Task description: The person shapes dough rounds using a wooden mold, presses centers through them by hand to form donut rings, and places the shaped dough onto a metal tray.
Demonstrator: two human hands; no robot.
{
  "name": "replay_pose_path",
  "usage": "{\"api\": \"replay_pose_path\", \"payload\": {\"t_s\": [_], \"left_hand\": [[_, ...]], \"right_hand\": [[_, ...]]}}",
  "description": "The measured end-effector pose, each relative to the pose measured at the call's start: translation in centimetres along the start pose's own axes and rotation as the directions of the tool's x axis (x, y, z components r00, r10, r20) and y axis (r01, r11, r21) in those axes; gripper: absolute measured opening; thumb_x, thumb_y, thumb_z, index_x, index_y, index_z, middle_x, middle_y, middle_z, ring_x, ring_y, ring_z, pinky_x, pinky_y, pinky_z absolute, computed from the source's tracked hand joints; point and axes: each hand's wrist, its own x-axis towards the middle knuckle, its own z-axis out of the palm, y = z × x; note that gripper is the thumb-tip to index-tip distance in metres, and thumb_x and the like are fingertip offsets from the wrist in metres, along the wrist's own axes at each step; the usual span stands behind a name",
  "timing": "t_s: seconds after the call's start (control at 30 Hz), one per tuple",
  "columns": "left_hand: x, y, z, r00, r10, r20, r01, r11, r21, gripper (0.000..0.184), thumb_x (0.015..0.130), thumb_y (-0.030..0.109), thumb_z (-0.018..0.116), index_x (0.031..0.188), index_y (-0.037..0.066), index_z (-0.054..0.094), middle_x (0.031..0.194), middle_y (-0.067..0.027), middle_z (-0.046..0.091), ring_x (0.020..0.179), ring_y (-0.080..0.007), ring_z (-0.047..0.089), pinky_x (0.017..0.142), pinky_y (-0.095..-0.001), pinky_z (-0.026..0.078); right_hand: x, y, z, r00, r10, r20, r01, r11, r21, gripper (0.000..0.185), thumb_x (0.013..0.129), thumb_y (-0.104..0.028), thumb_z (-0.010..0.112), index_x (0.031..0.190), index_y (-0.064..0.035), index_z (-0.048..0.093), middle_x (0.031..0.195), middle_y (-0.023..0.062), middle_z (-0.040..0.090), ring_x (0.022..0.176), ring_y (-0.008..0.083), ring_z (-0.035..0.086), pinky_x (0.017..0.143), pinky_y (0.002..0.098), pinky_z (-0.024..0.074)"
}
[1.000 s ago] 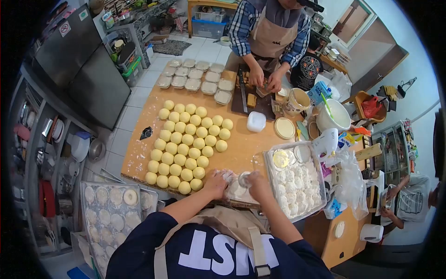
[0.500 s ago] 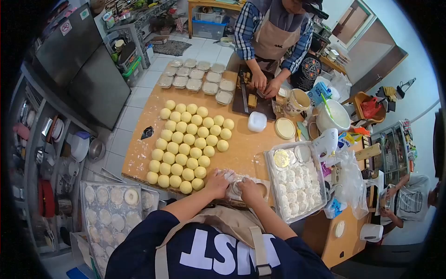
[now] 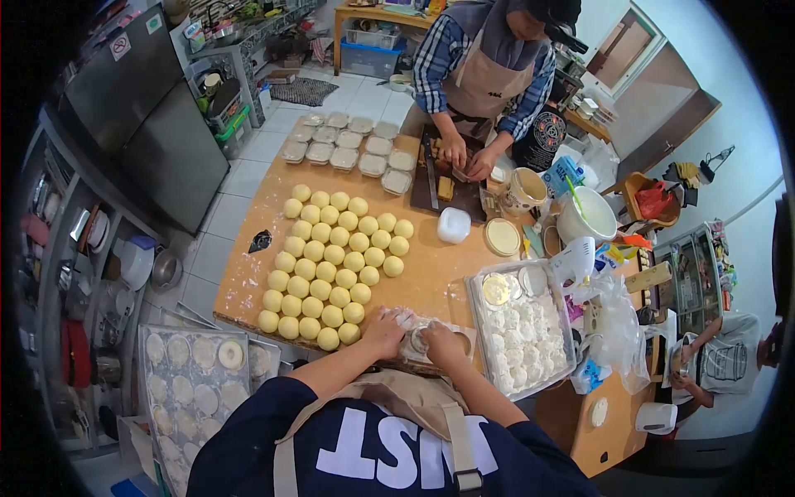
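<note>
At the near edge of the wooden table [image 3: 431, 291], my left hand [image 3: 384, 333] rests with its fingers on something white and floury. My right hand [image 3: 445, 346] is beside it, fingers bent down onto a pale round piece [image 3: 419, 338] in a floured patch. What the fingers hold, if anything, is too small to make out. Rows of yellow dough balls [image 3: 325, 274] lie just beyond my left hand. Right of my right hand, a clear plastic tray [image 3: 570, 361] holds white, flour-coated lumps [image 3: 527, 344] and a few flat discs.
Lidded containers [image 3: 347, 139] line the far left of the table. Opposite, a co-worker [image 3: 489, 74] works over a dark board [image 3: 425, 186] with a knife. A white bowl [image 3: 586, 217] and hand mixer [image 3: 572, 259] stand right. A tray of discs [image 3: 195, 377] lies lower left.
My right hand was blurred and raised over the floury patch; it has come down and left, close to my left hand. The view has shifted slightly. The co-worker's head has lifted into view.
</note>
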Motion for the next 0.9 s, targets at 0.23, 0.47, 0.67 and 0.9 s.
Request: {"api": "replay_pose_path", "payload": {"t_s": [0.23,0.47,0.67,0.9], "left_hand": [[0.4,-0.1,0.5,1.0,0.004,0.023,-0.005,0.999,0.047,0.106,0.057,0.051,0.081,0.142,0.009,0.033,0.146,-0.0081,0.037,0.138,-0.0252,0.028,0.113,-0.051,0.017],[0.3,-0.1,0.3,1.0,0.008,0.027,-0.008,1.0,0.015,0.108,0.056,0.051,0.081,0.143,0.01,0.032,0.147,-0.008,0.035,0.138,-0.0266,0.029,0.112,-0.051,0.018],[0.4,0.2,-0.6,0.997,-0.001,0.076,-0.003,0.999,0.047,0.108,0.058,0.049,0.081,0.144,0.01,0.029,0.148,-0.0078,0.033,0.138,-0.0264,0.028,0.113,-0.0501,0.018],[0.3,-0.3,0.9,1.0,0.022,0.007,-0.022,0.998,0.051,0.107,0.058,0.049,0.08,0.144,0.012,0.029,0.149,-0.0075,0.033,0.139,-0.0263,0.027,0.113,-0.0507,0.017]], "right_hand": [[-0.1,1.3,-4.5,0.983,0.129,-0.131,-0.124,0.991,0.042,0.03,0.066,0.005,0.056,0.092,-0.0055,0.067,0.091,0.0204,0.061,0.09,0.0374,0.06,0.077,0.0443,0.0487],[-0.9,-0.1,-1.0,0.997,0.069,-0.022,-0.069,0.998,-0.014,0.031,0.069,0.002,0.057,0.095,-0.0101,0.067,0.101,0.0169,0.058,0.093,0.0341,0.061,0.077,0.0426,0.0502],[-0.4,-0.7,-0.9,0.999,0.016,0.044,-0.012,0.996,-0.083,0.03,0.072,0.001,0.057,0.098,-0.0114,0.066,0.096,0.0194,0.057,0.096,0.0355,0.06,0.076,0.045,0.0504],[-0.1,-0.2,0.5,0.999,0.014,0.032,-0.012,0.998,-0.062,0.023,0.072,0.002,0.056,0.091,-0.0082,0.064,0.095,0.0195,0.057,0.093,0.0359,0.059,0.078,0.0449,0.0493]]}}
